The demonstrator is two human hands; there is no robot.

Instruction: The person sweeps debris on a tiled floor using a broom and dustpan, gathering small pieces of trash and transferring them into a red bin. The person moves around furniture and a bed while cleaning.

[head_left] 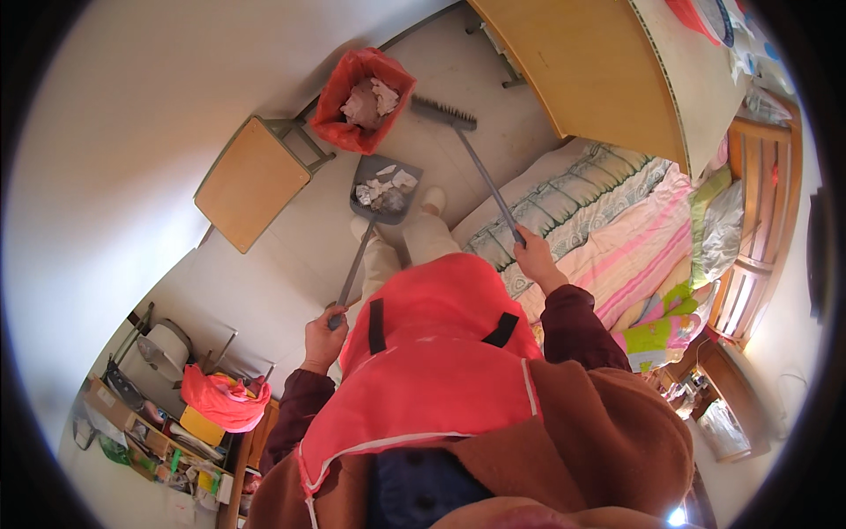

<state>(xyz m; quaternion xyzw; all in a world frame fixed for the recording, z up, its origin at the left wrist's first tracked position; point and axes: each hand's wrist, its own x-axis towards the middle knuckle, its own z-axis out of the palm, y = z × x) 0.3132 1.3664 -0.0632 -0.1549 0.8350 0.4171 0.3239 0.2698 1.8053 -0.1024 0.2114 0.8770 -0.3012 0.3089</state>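
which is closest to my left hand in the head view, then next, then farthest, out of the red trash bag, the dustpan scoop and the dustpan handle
1. Dustpan handle: gripped in your left hand.
2. Dustpan scoop: ahead, at the handle's far end.
3. Red trash bag: beyond the scoop.

The pale floor carries a bin lined with a red bag, standing near the wall, and just beside it a stool with a flat wooden seat. The broom's dark bristled head rests near the bin; whether the grey dustpan touches the floor is unclear. The bed bears a green-and-white patterned quilt and, alongside, a pink striped cover.
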